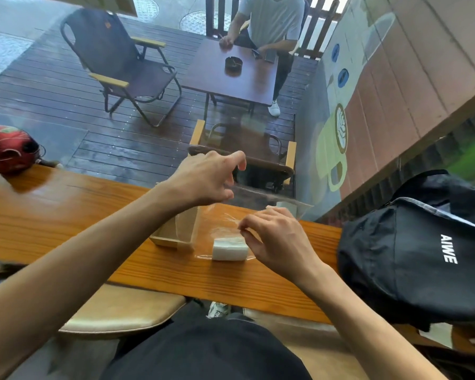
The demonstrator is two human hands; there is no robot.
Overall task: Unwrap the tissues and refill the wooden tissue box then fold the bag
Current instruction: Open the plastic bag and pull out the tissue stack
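A white stack of tissues (229,248) lies on the wooden counter (66,215), still inside a clear plastic bag (222,218) whose open end rises up and to the left. My right hand (274,237) pinches the bag just right of the stack. Raised above the counter, my left hand (206,179) has its fingers curled around the bag's upper edge, though the film is nearly invisible there. The wooden tissue box (176,231) stands open beside the stack, to its left, partly hidden behind my left wrist.
A black backpack (422,256) sits on the counter at the right. A red helmet (8,149) rests at the far left. Beyond a window, a person sits at a dark table (231,75) with folding chairs on a deck.
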